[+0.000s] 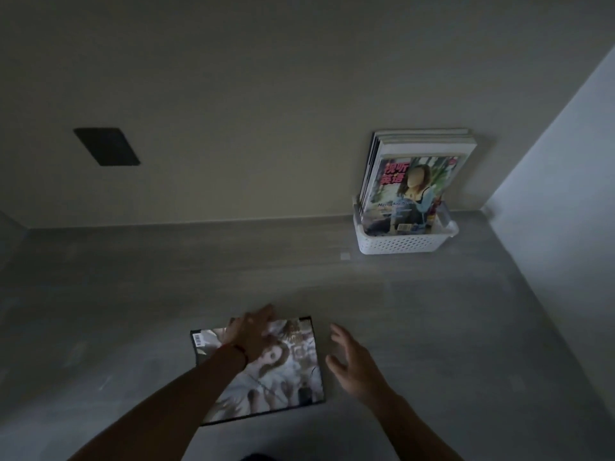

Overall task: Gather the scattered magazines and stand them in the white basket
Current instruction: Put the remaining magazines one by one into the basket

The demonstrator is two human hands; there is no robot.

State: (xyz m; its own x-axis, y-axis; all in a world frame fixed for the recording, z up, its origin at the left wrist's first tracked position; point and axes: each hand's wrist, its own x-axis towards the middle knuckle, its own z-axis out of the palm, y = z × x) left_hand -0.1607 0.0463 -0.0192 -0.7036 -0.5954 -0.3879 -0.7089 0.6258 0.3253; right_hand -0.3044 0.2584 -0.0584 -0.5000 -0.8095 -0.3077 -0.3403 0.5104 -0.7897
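One magazine (pixel 283 371) with a pale, dark-edged cover lies flat on the grey floor near me. My left hand (pixel 251 332) rests palm down on its upper part, fingers spread toward the far edge. Just right of the magazine's right edge hovers my right hand (pixel 349 361), fingers apart and holding nothing. The white basket (pixel 404 242) stands against the wall at the back right. Several magazines (pixel 416 181) stand upright in it, leaning on the wall, with a colourful cover in front.
A dark rectangular plate (pixel 106 147) is set in the beige wall at the left. A lighter wall (pixel 565 178) closes the corner on the right. A small pale scrap (pixel 345 256) lies on the floor left of the basket.
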